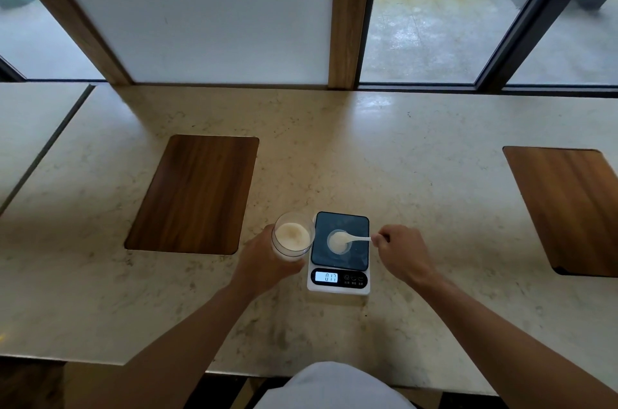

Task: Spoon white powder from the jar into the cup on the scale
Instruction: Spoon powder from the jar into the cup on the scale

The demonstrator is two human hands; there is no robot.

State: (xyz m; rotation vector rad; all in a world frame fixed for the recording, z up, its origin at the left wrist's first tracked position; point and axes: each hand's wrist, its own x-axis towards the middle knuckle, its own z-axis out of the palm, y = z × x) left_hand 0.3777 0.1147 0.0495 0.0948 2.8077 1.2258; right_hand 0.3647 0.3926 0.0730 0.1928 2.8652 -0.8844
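Note:
A clear jar (293,236) of white powder stands on the counter just left of the scale, and my left hand (264,261) wraps around its side. A small clear cup (338,246) with some white powder in it sits on the dark platform of the kitchen scale (339,253). My right hand (401,253) pinches the handle of a white plastic spoon (352,238) from the right. The spoon's bowl, carrying powder, is over the cup's mouth. The scale's lit display (326,276) shows digits.
The marble counter (418,174) has two inset wooden panels, one to the left (194,194) and one at the far right (568,208). Windows and a wooden post rise behind the counter's far edge. The counter's near edge runs just below my forearms.

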